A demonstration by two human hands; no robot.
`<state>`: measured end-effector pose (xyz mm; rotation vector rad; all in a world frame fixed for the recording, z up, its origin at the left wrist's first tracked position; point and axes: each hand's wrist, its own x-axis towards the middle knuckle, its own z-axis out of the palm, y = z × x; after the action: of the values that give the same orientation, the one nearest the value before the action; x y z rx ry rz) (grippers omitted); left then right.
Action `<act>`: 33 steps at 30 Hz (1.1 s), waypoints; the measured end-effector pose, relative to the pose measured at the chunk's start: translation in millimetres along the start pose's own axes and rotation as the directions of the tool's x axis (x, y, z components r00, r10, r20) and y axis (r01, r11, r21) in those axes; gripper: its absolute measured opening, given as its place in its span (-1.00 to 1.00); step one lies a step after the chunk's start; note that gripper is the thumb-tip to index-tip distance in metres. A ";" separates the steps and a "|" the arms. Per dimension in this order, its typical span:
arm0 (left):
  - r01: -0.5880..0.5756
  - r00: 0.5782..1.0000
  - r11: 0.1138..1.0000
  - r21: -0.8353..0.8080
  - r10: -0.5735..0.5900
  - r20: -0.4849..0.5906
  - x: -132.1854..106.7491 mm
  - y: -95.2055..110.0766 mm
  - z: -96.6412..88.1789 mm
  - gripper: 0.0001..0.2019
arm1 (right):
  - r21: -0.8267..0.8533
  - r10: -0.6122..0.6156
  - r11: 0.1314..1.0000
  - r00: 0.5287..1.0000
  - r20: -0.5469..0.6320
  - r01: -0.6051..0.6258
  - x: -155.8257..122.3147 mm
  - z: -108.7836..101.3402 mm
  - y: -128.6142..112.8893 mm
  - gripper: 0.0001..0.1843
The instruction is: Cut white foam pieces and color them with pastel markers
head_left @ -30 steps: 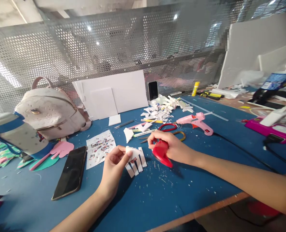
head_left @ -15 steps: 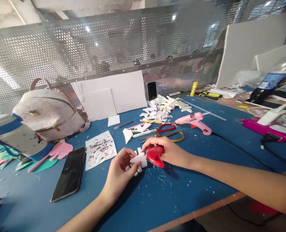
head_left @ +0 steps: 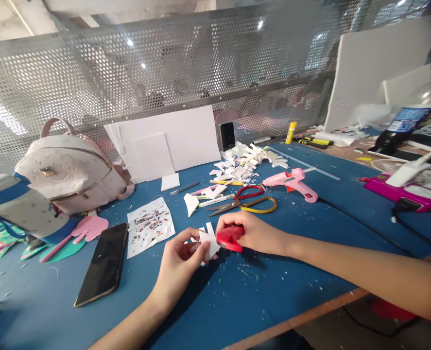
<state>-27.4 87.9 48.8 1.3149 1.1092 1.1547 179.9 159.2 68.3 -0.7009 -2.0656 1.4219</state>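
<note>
Between the thumb and fingers of my left hand [head_left: 182,255] is a small white foam-board piece [head_left: 208,243]. Thin white strips [head_left: 210,228] poke up behind it. My right hand [head_left: 253,232] is closed around a small red plastic tool [head_left: 230,238], its front end against the right edge of the white piece; its exact kind is hard to make out. Just beyond the right hand lie scissors [head_left: 268,205] with one red and one yellow handle loop. A pink hot glue gun [head_left: 291,182] rests farther back to the right.
White scraps [head_left: 237,165] are heaped at the back, near pens [head_left: 217,201]. To the left are a black phone [head_left: 102,265], a speckled white sheet [head_left: 151,226], a backpack [head_left: 73,167] and a large cup [head_left: 25,206]. A magenta power strip [head_left: 401,192] sits at right.
The red tool has turned in my right hand and now meets the white piece's edge. The white piece has tilted more upright in my left hand.
</note>
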 end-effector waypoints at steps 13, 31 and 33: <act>-0.012 0.999 0.994 0.109 0.006 0.051 -1.9 5.3 1.0 -0.71 | 0.030 -0.052 0.998 0.998 -0.033 0.053 0.9 -5.6 -10.3 -0.67; -0.633 0.691 0.024 0.774 0.468 0.551 -40.8 17.9 12.2 -0.87 | -0.250 -0.274 0.940 0.950 -0.152 0.231 -63.3 -0.2 -20.0 -0.91; -0.648 0.639 -0.071 0.758 0.491 0.592 -53.1 5.2 15.9 -0.79 | -0.280 -0.322 0.920 0.936 -0.144 0.274 -66.7 5.8 -15.3 -0.86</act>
<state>-17.6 33.1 50.8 3.1423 1.1774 0.7924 222.5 105.4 72.1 -0.5622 -2.1175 0.8950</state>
